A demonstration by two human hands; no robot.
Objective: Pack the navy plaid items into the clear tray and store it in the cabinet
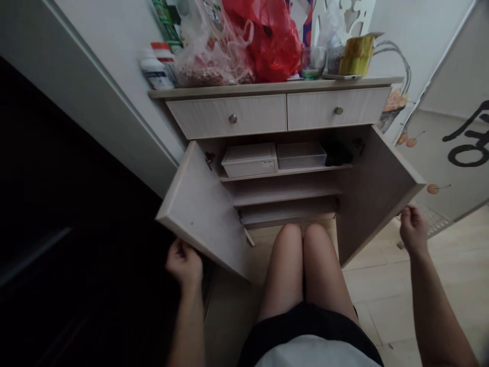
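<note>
A pale wooden cabinet stands in front of me with both its doors swung outward. My left hand [185,262] is closed at the outer side of the left cabinet door [204,209], its fingertips partly hidden by the door's edge. On the other side, my right hand [413,227] pinches at the outer face of the right cabinet door [376,191], where a small bit of metal shows by the fingers. Inside, the upper shelf [298,172] holds a white lidded box [250,160], a translucent bin [301,156] and a dark item [338,154]. Two lower shelves show beneath.
Above the doors are two closed drawers [260,114] with round knobs. White bottles [155,71], a clear plastic bag [214,61], a red bag [273,46], a glass [313,63] and a yellow package [357,56] crowd the top. My knees reach close to the cabinet's opening.
</note>
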